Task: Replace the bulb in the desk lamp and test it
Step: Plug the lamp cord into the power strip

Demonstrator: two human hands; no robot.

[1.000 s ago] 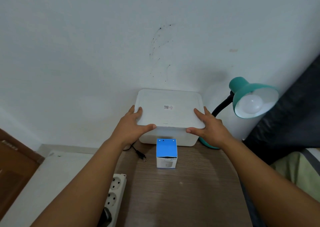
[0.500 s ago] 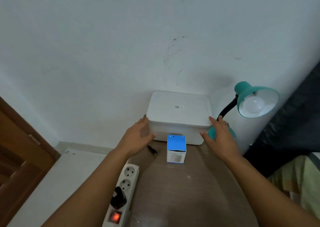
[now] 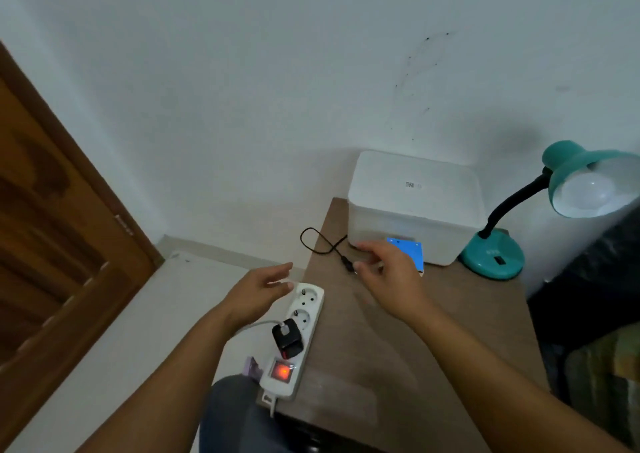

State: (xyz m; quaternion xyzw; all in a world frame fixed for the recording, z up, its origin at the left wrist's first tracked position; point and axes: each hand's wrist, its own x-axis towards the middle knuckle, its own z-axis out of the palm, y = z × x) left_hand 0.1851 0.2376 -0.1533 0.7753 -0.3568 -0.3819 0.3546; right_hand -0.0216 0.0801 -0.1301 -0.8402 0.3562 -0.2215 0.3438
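A teal desk lamp (image 3: 493, 253) with a black gooseneck stands at the table's far right; a white bulb (image 3: 585, 193) sits unlit in its shade. The lamp's black plug (image 3: 347, 265) and cord lie loose on the table. A small blue-topped bulb box (image 3: 410, 253) stands in front of a white bin, partly hidden by my right hand. My right hand (image 3: 388, 279) hovers with relaxed fingers just right of the plug, holding nothing. My left hand (image 3: 258, 291) hangs empty beside the power strip's top end.
A white lidded bin (image 3: 414, 206) stands against the wall. A white power strip (image 3: 294, 338) with a lit orange switch and a black charger lies along the wooden table's (image 3: 415, 348) left edge. Brown door at left, dark bedding at right.
Both hands have left the white bin and drawn back leftward, the left toward the power strip, the right toward the plug. My view has swung left and down.
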